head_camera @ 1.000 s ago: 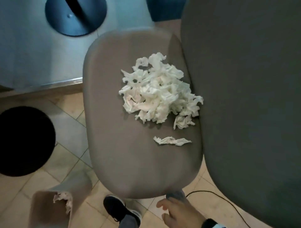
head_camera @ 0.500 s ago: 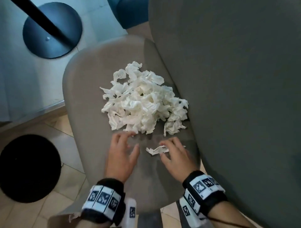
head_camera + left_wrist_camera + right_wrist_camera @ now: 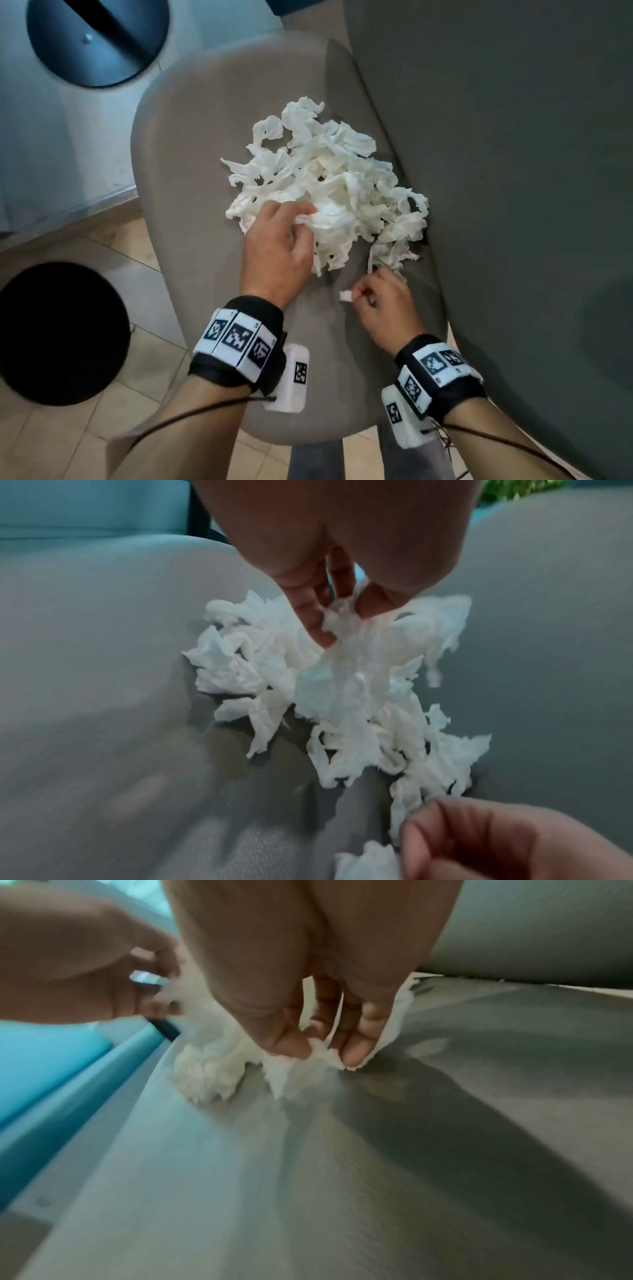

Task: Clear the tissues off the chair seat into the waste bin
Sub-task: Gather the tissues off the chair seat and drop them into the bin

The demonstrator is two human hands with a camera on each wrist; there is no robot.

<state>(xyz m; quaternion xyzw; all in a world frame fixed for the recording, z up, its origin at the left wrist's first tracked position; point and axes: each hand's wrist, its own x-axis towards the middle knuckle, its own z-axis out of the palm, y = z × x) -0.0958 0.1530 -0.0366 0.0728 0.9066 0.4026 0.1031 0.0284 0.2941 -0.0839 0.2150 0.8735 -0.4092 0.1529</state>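
A heap of crumpled white tissues (image 3: 329, 185) lies on the grey chair seat (image 3: 191, 164), close to the backrest. My left hand (image 3: 277, 240) pinches a wad at the heap's near edge, with the tissue (image 3: 342, 653) held between thumb and fingers. My right hand (image 3: 380, 301) pinches a small loose tissue scrap (image 3: 345, 295) just in front of the heap; the scrap (image 3: 322, 1053) sits between thumb and fingertips. The waste bin is not in view now.
The chair's dark grey backrest (image 3: 513, 205) rises along the right side. A round black stool or base (image 3: 58, 332) stands on the tiled floor at the left. A dark round stand base (image 3: 99, 37) lies at the upper left.
Both hands came up onto the seat. The left moved forward into the heap and took hold of tissue. The right closed its fingers on the loose scrap.
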